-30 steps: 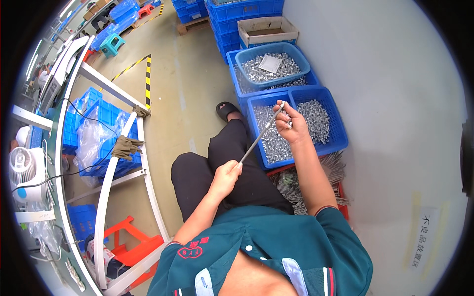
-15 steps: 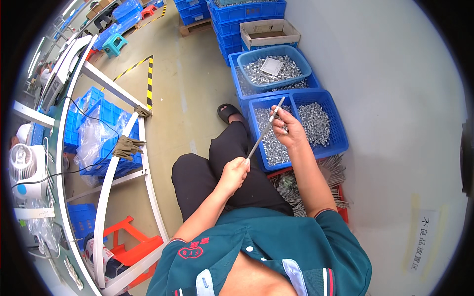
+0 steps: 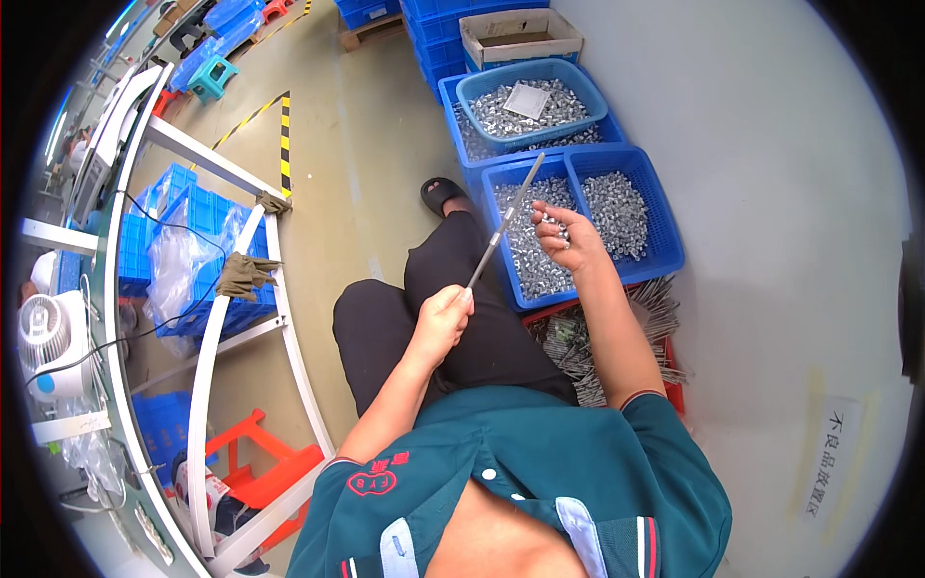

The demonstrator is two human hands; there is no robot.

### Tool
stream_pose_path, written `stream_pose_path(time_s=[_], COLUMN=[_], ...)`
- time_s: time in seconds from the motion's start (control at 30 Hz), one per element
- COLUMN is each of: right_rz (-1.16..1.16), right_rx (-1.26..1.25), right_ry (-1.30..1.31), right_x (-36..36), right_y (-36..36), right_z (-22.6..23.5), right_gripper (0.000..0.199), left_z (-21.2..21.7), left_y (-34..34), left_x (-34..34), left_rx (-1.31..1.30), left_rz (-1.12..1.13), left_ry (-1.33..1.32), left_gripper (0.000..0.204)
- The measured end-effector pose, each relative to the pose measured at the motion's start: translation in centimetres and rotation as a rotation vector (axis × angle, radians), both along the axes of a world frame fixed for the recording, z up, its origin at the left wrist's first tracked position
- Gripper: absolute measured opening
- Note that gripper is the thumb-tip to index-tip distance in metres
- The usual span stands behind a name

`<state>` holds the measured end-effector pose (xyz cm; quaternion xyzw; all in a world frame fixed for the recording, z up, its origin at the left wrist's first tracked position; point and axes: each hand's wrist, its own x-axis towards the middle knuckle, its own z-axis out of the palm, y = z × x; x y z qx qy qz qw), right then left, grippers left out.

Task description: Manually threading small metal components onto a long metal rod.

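While the left hand (image 3: 441, 318) is clenched around the lower end of a thin grey metal rod (image 3: 506, 222), the rod slants up and away — its tip over the blue plastic crate of small silvery parts (image 3: 665, 252) — and the right hand (image 3: 567, 236), pinching some of those parts, sits just beside its middle.

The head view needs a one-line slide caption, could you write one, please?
Seated person's left hand holds a thin metal rod; right hand hovers over blue bin.

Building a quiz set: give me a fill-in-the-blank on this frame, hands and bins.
1. The left hand grips the lower end of a thin metal ____.
2. The right hand is raised over a two-compartment crate coloured ____.
3. The crate holds small ____ metal parts.

Missing words: rod; blue; silver
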<state>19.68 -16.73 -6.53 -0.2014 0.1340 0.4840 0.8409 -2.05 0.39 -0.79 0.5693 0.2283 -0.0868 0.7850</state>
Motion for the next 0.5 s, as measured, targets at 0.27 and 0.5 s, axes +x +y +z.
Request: stream_pose_path(time_s=[0.27, 0.5], right_rz=[-0.081, -0.176], right_rx=[0.024, 0.017], right_ry=[-0.062, -0.016], right_x=[-0.2, -0.3], right_y=[0.6, 1.2], right_z=[1.1, 2.7], right_gripper=[0.015, 0.016], left_z=[-0.9, -2.0], left_y=[0.4, 0.2], left_x=[-3.1, -3.6], left_rx=[0.212, 0.321], left_rz=[-0.033, -0.058], left_ry=[0.007, -0.020], left_gripper=[0.028, 0.027])
